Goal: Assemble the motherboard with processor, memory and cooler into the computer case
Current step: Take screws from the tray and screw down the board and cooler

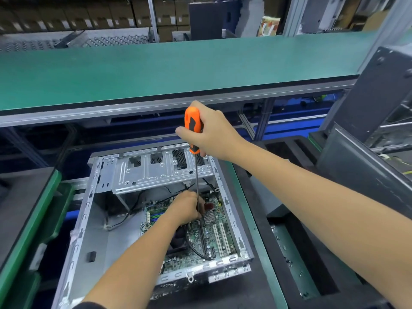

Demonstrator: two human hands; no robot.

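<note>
An open silver computer case (93,219) lies on the bench with a green motherboard (214,239) inside it. My right hand (214,132) grips the orange and black handle of a long screwdriver (193,123) held upright above the board. Low down, my left hand (186,210) pinches the thin metal shaft over the board's upper part. The tip and any screw are hidden behind my left hand. A small finned heatsink (209,216) sits just right of that hand. A black cooler (178,239) shows partly under my left forearm.
A green conveyor belt (178,65) runs across above the case. Green bins (33,230) stand at the left. Black foam trays (312,253) and grey case panels (361,170) lie at the right. Black cables (124,219) trail inside the case's left half.
</note>
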